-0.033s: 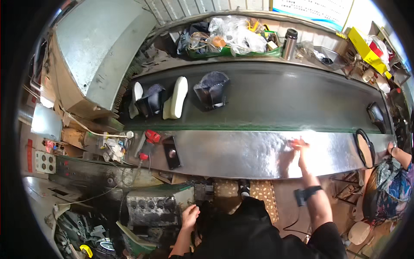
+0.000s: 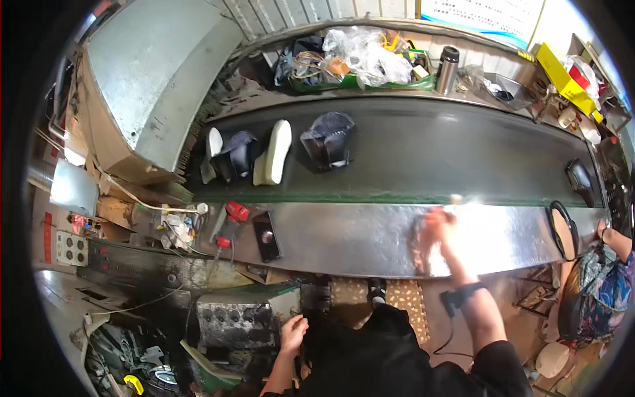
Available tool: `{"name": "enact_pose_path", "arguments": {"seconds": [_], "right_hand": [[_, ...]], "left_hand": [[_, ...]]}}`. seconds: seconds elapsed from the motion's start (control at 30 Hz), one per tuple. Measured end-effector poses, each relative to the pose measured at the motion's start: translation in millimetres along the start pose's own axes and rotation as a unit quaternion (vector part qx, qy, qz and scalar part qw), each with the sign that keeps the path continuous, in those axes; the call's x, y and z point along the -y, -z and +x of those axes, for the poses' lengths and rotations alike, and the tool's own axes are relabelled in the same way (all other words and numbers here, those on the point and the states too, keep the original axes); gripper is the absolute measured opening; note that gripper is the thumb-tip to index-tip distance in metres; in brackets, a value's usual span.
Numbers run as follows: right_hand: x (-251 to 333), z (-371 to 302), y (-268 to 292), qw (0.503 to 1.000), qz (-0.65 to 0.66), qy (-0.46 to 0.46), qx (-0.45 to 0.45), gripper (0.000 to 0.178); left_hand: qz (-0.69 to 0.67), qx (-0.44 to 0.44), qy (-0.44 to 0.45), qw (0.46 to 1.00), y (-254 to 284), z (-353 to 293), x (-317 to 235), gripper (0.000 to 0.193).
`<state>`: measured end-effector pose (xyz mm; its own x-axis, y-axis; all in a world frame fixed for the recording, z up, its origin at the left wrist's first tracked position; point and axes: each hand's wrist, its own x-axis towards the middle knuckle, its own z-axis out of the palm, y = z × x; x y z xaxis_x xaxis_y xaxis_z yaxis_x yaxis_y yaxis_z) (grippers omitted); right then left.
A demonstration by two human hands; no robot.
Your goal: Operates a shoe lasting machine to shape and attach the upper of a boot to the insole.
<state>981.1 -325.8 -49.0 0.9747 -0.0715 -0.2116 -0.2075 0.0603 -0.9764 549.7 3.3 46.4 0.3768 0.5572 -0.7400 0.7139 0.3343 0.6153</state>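
My right hand [image 2: 438, 226] is over the shiny metal ledge [image 2: 344, 231], smeared by motion, with a dark band on its wrist. A small pale blurred thing [image 2: 455, 199] shows at its far side; I cannot tell whether the hand holds it. Low and left of my dark clothing, my left hand [image 2: 294, 332] has its fingers curled in, and whatever may be in them is hidden. On the dark conveyor belt [image 2: 423, 152] are a dark shoe upper [image 2: 328, 140], another dark upper [image 2: 235, 159] and two cream soles [image 2: 274, 153] [image 2: 213, 151].
A phone [image 2: 267, 237] and red-and-grey tool [image 2: 233, 218] lie on the ledge's left. A tan-and-black sole-shaped piece [image 2: 562, 228] and another person's arm [image 2: 616, 239] are at right. Behind the belt stand a cluttered green tray [image 2: 370, 85] and flask [image 2: 448, 69]. A dark piece [image 2: 579, 180] rests on the belt's right end.
My right hand has swept left along the metal ledge and is more blurred. My left hand stays in nearly the same place. The whole view has shifted slightly.
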Motion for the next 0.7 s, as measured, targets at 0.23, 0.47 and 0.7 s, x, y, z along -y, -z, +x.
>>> {"name": "enact_pose_path", "arguments": {"seconds": [0.23,0.47,0.7], "right_hand": [[79,-44,-296,0.935,0.120,-0.236,0.236,0.124],[74,29,-346,0.936,0.241,-0.257,0.004,0.117],[151,9,-217,0.966,0.233,-0.096,-0.061,0.094]], "left_hand": [[0.001,-0.064,-0.154,0.986,34,5,-17,0.038],[-0.030,-0.060,-0.139,0.988,51,31,-49,0.038],[-0.022,0.017,-0.314,0.949,30,78,-177,0.034]]}}
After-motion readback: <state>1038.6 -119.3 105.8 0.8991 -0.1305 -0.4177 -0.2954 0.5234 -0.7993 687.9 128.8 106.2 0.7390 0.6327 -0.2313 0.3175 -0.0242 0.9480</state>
